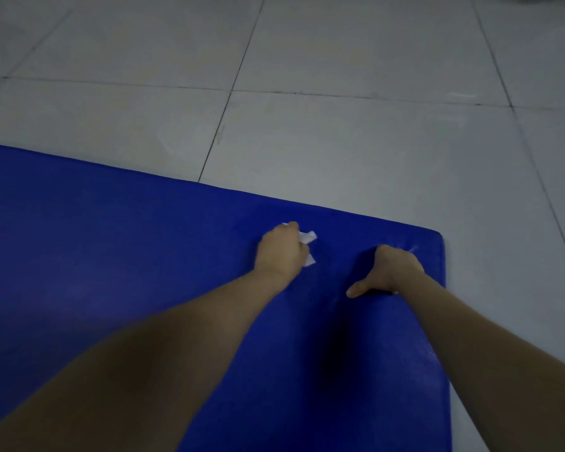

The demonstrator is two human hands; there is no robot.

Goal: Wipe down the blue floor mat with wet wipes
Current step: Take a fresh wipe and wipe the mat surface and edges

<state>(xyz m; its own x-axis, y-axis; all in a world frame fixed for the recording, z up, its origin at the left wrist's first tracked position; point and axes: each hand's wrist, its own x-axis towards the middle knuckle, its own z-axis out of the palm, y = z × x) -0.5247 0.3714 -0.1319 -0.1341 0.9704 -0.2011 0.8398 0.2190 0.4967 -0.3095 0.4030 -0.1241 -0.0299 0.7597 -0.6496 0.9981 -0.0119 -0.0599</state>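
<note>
The blue floor mat [111, 239] lies on the tiled floor and fills the lower left and middle of the view, its far right corner near the centre right. My left hand [281, 251] grips a crumpled white wet wipe [307, 238] and holds it down on the mat near that corner. My right hand [388, 272] rests on the mat just to the right, close to the corner, with its thumb stretched out to the left. Its fingers are hidden behind the back of the hand.
Pale grey floor tiles [340, 109] with dark grout lines surround the mat beyond its far edge and to its right. A dark shape shows at the top right edge of the view.
</note>
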